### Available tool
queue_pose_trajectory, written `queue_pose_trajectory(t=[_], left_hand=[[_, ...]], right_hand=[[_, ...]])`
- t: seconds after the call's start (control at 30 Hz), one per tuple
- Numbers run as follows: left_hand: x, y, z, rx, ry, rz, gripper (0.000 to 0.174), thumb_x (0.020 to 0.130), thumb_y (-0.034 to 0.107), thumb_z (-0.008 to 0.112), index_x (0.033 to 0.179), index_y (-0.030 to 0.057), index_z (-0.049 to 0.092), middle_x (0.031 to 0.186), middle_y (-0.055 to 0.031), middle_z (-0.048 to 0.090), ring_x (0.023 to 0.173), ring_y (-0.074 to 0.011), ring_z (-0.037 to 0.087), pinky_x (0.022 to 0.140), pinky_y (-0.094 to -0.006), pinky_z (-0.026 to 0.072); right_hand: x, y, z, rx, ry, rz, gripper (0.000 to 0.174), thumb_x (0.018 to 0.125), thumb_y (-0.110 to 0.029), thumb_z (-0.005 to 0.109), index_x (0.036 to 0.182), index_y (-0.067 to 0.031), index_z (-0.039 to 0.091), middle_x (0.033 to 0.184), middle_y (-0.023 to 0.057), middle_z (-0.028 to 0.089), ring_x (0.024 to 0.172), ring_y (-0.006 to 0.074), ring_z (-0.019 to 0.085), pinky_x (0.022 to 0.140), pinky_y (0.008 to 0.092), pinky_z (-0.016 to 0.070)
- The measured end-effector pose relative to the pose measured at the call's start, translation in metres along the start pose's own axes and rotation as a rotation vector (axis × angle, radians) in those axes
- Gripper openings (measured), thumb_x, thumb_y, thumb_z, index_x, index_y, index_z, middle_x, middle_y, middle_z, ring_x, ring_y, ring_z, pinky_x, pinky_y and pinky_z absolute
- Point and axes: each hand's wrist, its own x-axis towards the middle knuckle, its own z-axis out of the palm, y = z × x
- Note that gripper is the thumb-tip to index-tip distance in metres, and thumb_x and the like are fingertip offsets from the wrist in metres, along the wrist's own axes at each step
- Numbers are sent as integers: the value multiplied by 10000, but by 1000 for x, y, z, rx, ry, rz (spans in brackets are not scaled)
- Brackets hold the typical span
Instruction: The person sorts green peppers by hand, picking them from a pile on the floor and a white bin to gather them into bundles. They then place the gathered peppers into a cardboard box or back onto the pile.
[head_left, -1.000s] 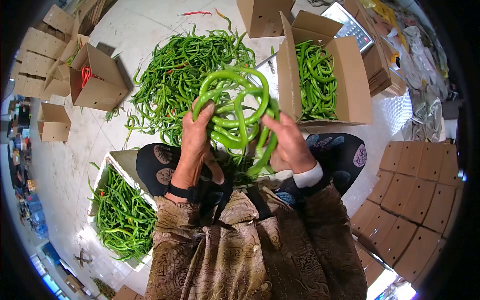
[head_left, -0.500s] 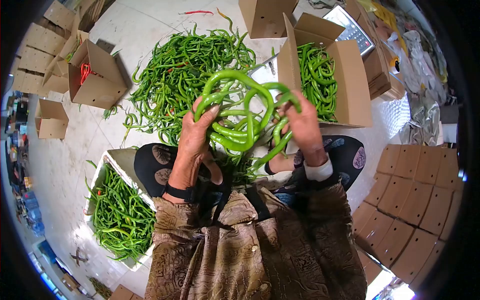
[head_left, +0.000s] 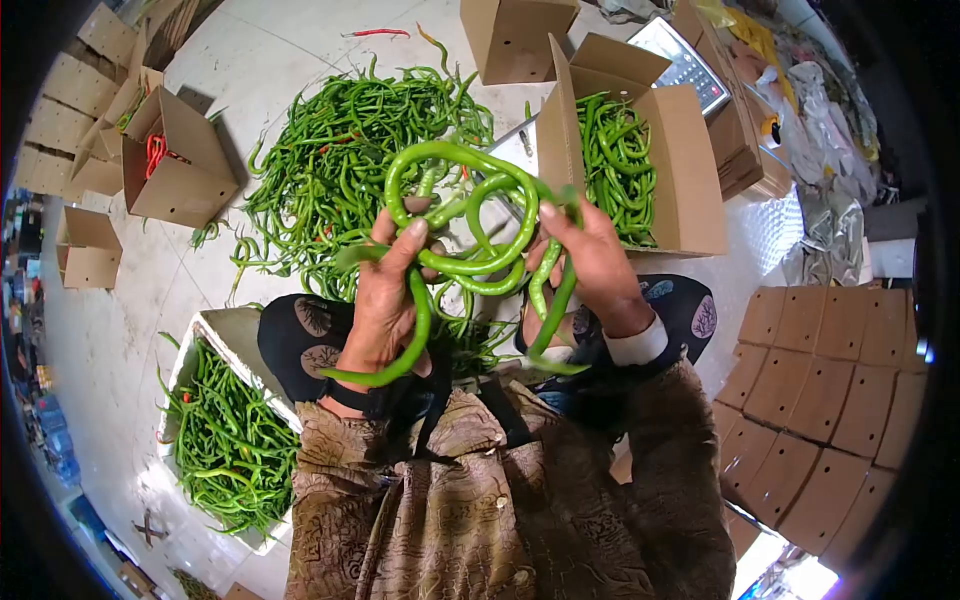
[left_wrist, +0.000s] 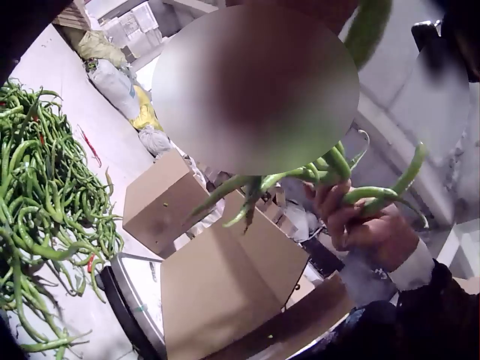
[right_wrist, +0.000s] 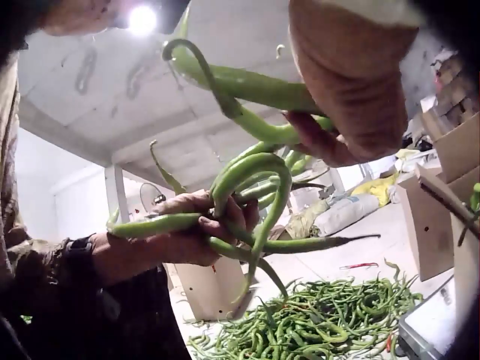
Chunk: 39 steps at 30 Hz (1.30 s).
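Observation:
Several long, curling green chili peppers (head_left: 462,266) are held up between both hands above the lap. The left hand (head_left: 385,290) grips some of them, its thumb on top, and one pepper hangs down across its wrist. Facing it, the right hand (head_left: 590,260) pinches other peppers near their ends, with two tips dangling below the fingers. In the right wrist view, peppers (right_wrist: 255,180) loop out of the left hand (right_wrist: 202,225) toward the right hand (right_wrist: 352,97). The left wrist view shows the right hand (left_wrist: 375,232) with peppers through its fingers; a blurred oval covers part of that view.
Beyond the hands, a large heap of green peppers (head_left: 330,150) lies on the floor. An open carton (head_left: 690,170) with peppers stands at right, beside a scale (head_left: 680,65). A white foam box (head_left: 245,345) of peppers sits at left. Stacked cartons (head_left: 820,400) line the right.
The right hand moved out to the right, then back down toward the left hand. The peppers have shifted in the grip, and one now hangs over the left wrist.

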Motion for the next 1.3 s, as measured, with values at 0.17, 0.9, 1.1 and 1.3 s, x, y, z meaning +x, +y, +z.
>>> queue_pose_trajectory(t=[0.17, 0.9, 1.1, 1.3], left_hand=[[-6, 9, -3, 56, -8, 87, 251, 948, 236, 597, 1117, 64, 526, 887, -22, 522, 693, -79, 497, 527, -189, 374], [-19, 20, -4, 317, -33, 202, 280, 935, 305, 561, 1051, 50, 555, 813, -22, 551, 677, -75, 486, 585, -223, 379], [-19, 25, -6, 191, -72, 94, 289, 921, 292, 585, 1075, 49, 553, 838, -34, 560, 698, -97, 507, 621, -231, 410], [-18, 21, -2, 387, -120, 125, 288, 907, 257, 616, 1067, 22, 572, 842, -39, 559, 693, -115, 523, 634, -249, 436]], right_hand=[[6, 6, 7, 444, 174, 80, 295, 996, -247, 508, 1228, -66, 516, 846, 94, 618, 634, 106, 600, 463, 208, 437], [3, 11, -18, 519, 430, -112, 259, 962, -263, 573, 1121, -59, 556, 912, 56, 632, 642, 67, 537, 482, 168, 421], [26, -18, -148, 209, 583, -180, 359, 926, -249, 621, 1207, -39, 544, 973, 92, 648, 751, 114, 594, 584, 229, 489], [13, -68, -78, -754, 445, -396, 443, 861, -186, 656, 1272, -58, 553, 1203, 138, 612, 1078, 250, 613, 868, 340, 502]])
